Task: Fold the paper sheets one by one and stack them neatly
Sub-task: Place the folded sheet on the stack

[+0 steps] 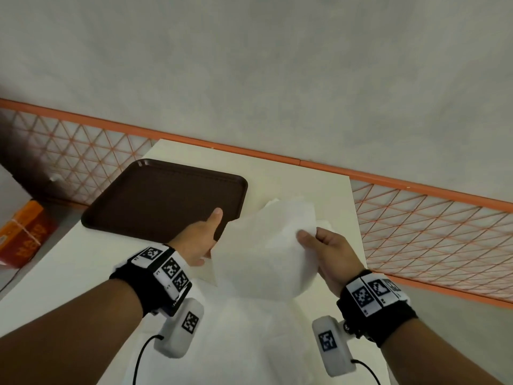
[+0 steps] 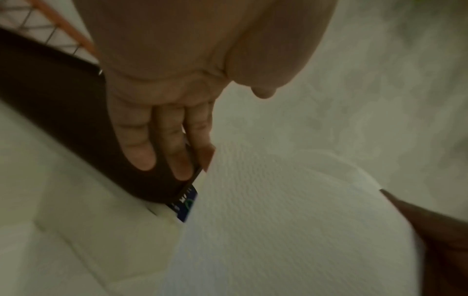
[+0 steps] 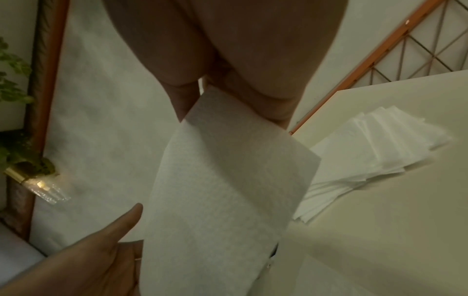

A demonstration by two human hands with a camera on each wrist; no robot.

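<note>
White textured paper sheet (image 1: 266,251) curls, apparently pinched by right hand (image 1: 330,254).

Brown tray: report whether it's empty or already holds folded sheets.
Empty in what shows. The brown tray has a bare dark surface in the head view; the left hand covers its near corner.

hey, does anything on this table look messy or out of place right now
One thing: the pile of paper sheets on the table is fanned out, its edges and corners misaligned. The brown tray holds nothing visible. The sheet between the hands looks undamaged.
</note>
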